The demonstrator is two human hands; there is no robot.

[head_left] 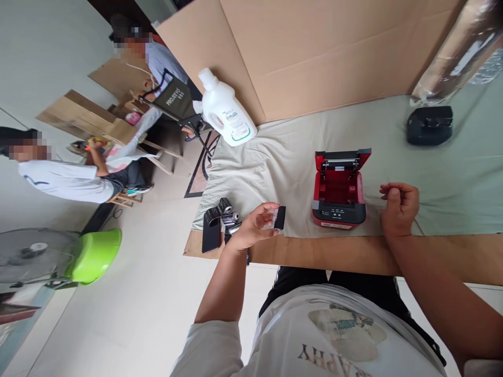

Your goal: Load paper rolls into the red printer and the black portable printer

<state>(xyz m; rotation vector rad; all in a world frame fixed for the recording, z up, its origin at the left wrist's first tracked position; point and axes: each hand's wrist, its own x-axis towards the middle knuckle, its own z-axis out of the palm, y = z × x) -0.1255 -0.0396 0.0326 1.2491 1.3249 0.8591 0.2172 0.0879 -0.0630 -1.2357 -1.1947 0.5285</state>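
Between the thumb and fingers of my left hand (255, 228) is a small block, black on one side and clear on the other (280, 218); what exactly it is I cannot make out. A compact red and black printer (340, 213) stands before me with its lid raised, and its red inner bay shows no roll. My right hand (398, 209) is beside the printer's right side, apart from it, fingers curled in loosely with nothing visible in them. Several dark, shiny rolls (226, 212) lie left of my left hand, next to a dark phone (211, 235).
A white jug (230, 110) stands at the back left before a cardboard panel (314, 57). A black device (429, 125) sits at the back right, near a plastic-wrapped package (451, 52). Two people sit working at the left. A fan (35, 256) stands by a green tub (98, 256).
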